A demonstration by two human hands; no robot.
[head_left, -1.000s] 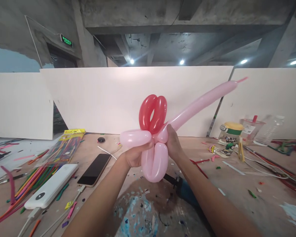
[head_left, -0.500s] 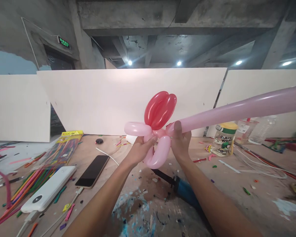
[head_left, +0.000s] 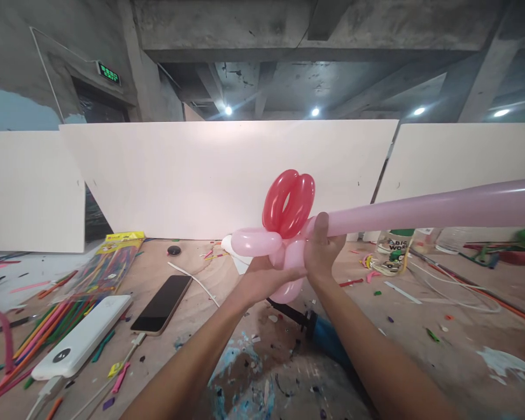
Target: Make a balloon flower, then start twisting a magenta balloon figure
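Observation:
I hold a twisted balloon figure in front of me over the table. It has two pink loops [head_left: 256, 241], a red double loop [head_left: 289, 203] on top, and a long pink tail [head_left: 441, 207] running off to the right edge. My left hand [head_left: 266, 279] is closed around the lower pink loops from beneath. My right hand [head_left: 322, 252] grips the base of the long tail where it meets the twist.
A black phone [head_left: 163, 303], a white power bank [head_left: 81, 344] and a pack of long coloured balloons [head_left: 98, 274] lie at left. A blue balloon pump [head_left: 321, 333] lies under my arms. A jar [head_left: 394, 248] and cables sit right. White boards [head_left: 201, 175] stand behind.
The long pink tail has swung down from pointing up-right to nearly level. The loops have turned in my hands, and my left hand has shifted under the lower loop.

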